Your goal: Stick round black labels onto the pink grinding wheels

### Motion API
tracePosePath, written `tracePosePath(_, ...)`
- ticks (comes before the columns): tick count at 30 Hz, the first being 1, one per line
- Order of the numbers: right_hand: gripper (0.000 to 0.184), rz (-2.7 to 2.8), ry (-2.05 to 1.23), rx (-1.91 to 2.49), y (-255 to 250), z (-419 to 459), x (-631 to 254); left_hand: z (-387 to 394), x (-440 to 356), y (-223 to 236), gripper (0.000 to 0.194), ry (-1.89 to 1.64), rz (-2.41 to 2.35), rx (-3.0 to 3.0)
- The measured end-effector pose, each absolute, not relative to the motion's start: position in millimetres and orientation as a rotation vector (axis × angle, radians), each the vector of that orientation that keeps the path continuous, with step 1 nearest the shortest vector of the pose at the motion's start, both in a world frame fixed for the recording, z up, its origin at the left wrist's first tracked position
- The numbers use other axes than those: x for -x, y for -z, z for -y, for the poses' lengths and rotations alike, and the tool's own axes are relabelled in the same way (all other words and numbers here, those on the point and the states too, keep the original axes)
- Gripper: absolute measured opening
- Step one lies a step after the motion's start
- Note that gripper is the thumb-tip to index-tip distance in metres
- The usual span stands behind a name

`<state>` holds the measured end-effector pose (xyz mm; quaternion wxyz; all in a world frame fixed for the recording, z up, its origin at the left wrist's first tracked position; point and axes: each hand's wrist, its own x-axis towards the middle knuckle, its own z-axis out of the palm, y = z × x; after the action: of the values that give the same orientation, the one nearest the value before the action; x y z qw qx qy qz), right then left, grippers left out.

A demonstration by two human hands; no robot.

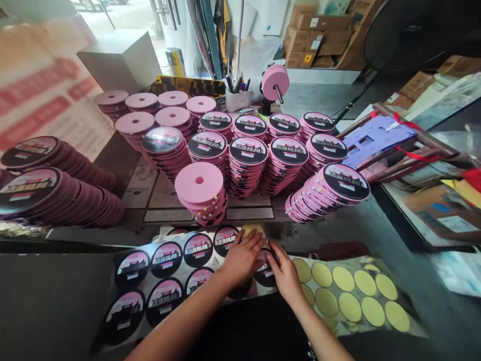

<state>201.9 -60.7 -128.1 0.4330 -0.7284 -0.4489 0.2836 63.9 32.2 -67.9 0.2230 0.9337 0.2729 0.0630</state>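
A sheet of round stickers [165, 258] with black-and-pink printing lies across my lap at the table's edge. My left hand [244, 255] rests on this sheet, its fingers stretched out flat beside a bare yellow circle [252, 231]. Close by on the right, my right hand [286, 275] has thumb and forefinger closed at the edge of a round sticker [265, 273]; the fingertips partly cover it. Just beyond the hands stands a stack of pink spools [199, 183] with a plain pink top. Other spool stacks [248, 150] carry the printed sticker on top.
More plain pink spools [135, 122] stand at the back left, and labelled stacks [26, 188] lean at far left. Sticker backing with yellow circles [351, 306] extends right. Behind are a pen holder [238, 98], spools on a rod [275, 82] and a purple-seated stool [376, 138].
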Motion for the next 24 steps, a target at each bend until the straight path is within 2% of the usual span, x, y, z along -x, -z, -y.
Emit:
tracePosePath(7,0.026,1.119,-0.618,1.814,117,66,-196,-28,-56,83,0.043,-0.272,-0.787,-2.545)
tracePosePath(18,0.018,1.164,-0.482,1.823,108,63,-195,-22,-53,83,0.037,-0.349,-0.806,-2.501)
tracePosePath(24,0.02,1.229,-0.428,1.831,101,65,-193,-21,-53,82,0.038,-0.346,-0.805,-2.465)
